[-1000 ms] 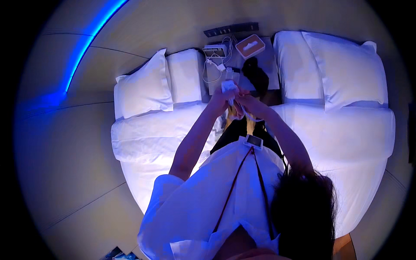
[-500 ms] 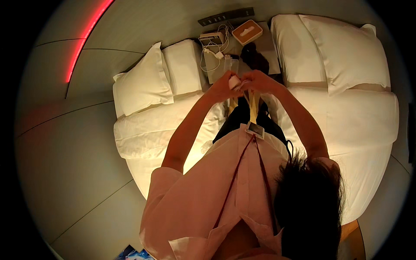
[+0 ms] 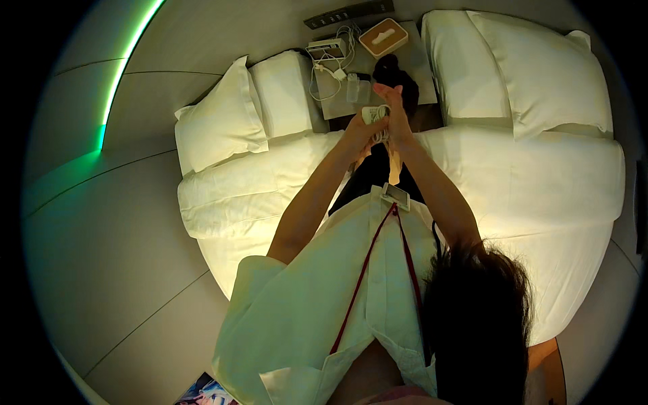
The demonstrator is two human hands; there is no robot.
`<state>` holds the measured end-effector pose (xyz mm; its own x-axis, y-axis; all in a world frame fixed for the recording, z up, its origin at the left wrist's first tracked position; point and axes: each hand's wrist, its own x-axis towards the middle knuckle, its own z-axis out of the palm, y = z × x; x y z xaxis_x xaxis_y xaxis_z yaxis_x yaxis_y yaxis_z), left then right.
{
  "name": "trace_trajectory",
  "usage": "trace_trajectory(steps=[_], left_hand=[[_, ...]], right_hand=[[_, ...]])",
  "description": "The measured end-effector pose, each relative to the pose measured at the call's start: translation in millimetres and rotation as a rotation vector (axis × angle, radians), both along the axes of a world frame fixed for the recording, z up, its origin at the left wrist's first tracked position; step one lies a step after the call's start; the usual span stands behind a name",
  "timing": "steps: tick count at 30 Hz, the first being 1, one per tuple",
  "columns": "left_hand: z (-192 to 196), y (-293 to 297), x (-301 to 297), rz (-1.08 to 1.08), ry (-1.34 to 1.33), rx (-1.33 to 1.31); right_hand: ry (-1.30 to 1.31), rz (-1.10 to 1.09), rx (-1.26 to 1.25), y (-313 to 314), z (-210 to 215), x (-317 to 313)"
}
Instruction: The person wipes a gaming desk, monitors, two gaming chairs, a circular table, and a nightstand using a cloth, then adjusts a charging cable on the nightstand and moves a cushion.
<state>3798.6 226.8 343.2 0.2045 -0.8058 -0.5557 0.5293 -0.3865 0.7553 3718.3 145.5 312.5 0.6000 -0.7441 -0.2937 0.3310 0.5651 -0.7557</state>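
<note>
Over the gap between two beds, my left hand (image 3: 358, 137) is closed round a white charger (image 3: 371, 115) with its cable (image 3: 381, 127) wound in loops. My right hand (image 3: 396, 113) is beside it, palm toward the coil, fingers stretched out and pointing away from me; its inner edge touches the cable. Just beyond the hands is a nightstand (image 3: 331, 108). On it lie a clear plastic bottle (image 3: 352, 88) and a soft black item (image 3: 398, 75) whose kind I cannot make out. My left fingertips are partly hidden by the cable.
The nightstand also holds a tissue box (image 3: 383, 37) and a small white device (image 3: 327, 50) with tangled white cables (image 3: 343, 73). A dark socket panel (image 3: 347, 13) is on the wall behind. White pillows lie on the left bed (image 3: 223, 202) and right bed (image 3: 526, 182). A badge (image 3: 396, 196) hangs before me.
My right hand has straightened its fingers and turned upright beside the charger; before, both hands were closed together. The coiled cable now shows. The wall light strip went from red to green.
</note>
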Motion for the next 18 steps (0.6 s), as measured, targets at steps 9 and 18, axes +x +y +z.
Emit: trace_trajectory(steps=[9, 18], left_hand=[[-24.0, 6.6, 6.3, 0.054, 0.092, -0.020], [-99.5, -5.1, 43.8, 0.136, -0.086, 0.116]], right_hand=[[0.680, 0.393, -0.630, -5.4, -41.7, 4.6], [0.736, 0.388, -0.221, -18.1, -44.5, 8.1]])
